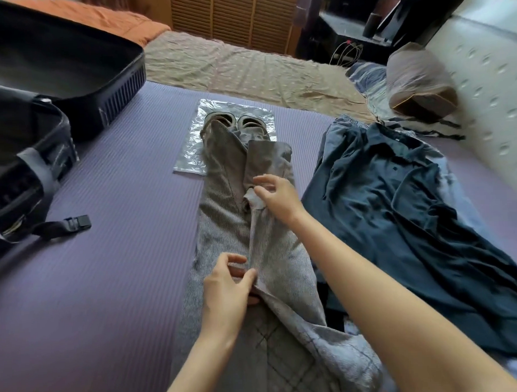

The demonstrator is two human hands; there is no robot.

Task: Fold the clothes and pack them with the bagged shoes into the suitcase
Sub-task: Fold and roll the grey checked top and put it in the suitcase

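Note:
A grey ribbed garment [222,214] lies lengthwise on the purple bed sheet [121,259], its far end overlapping the bagged shoes [234,123] in a clear plastic bag. My left hand [228,287] pinches a raised fold of the garment near its middle. My right hand [276,195] pinches the same fold farther up, at a pale label. A dark blue shirt [398,208] lies spread out to the right. The open black suitcase [57,85] sits at the far left.
A suitcase strap with a buckle [76,222] trails onto the sheet. A beige blanket [247,70] covers the far part of the bed. A pillow [420,78] rests at the right by a padded white headboard [487,70].

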